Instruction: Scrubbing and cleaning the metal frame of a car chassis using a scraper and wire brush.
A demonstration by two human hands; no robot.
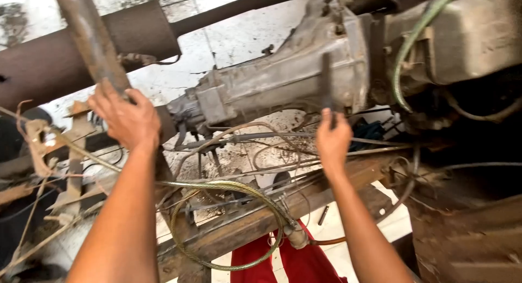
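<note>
I look up at the underside of a vehicle. My left hand [124, 118] grips a rusty drive shaft [89, 32] that slants down from the upper left toward the rear of a grey gearbox [283, 79]. My right hand [333, 137] holds a dark, slim tool [326, 81] upright against the gearbox housing near its wide front end. Both forearms reach up from the bottom of the view.
A rusty exhaust pipe [76, 54] runs across the upper left. A frame beam [272, 212] crosses below, with a looped steel cable [228, 188] and thin pipes. A green hose [413, 43] hangs at the upper right. Red cloth [261, 261] shows at the bottom.
</note>
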